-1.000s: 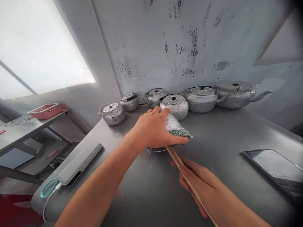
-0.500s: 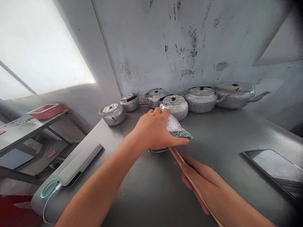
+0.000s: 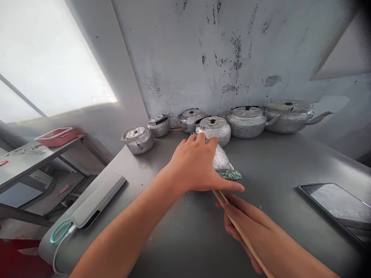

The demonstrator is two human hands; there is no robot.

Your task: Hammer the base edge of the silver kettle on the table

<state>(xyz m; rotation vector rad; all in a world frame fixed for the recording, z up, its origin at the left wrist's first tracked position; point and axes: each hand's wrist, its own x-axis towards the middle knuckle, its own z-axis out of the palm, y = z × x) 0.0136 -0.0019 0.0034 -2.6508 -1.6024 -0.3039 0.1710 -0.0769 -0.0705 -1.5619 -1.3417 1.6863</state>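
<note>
My left hand (image 3: pixel 197 164) is spread over a silver, crinkled metal kettle (image 3: pixel 220 157), gripping it from above with the thumb stretched to the right. The hand hides most of that kettle. Along its lower right side shows a strip of green, black and white patterned material (image 3: pixel 230 175). Closed around a thin, pale wooden stick (image 3: pixel 242 233) is my right hand (image 3: pixel 249 222). The upper end of the stick goes out of sight beneath my left hand, so what it touches there cannot be made out.
Several silver kettles (image 3: pixel 247 123) line the wall at the back of the grey table (image 3: pixel 179 247). A phone (image 3: pixel 336 210) lies at right. At left are a grey power bank (image 3: pixel 98 200) with a cable and, on another table, a pink basket (image 3: pixel 58 137). Small crumbs dot the tabletop.
My left hand and the kettle under it have shifted a little right and toward me. The patterned strip moved with them. My right hand and the stick are slightly lower.
</note>
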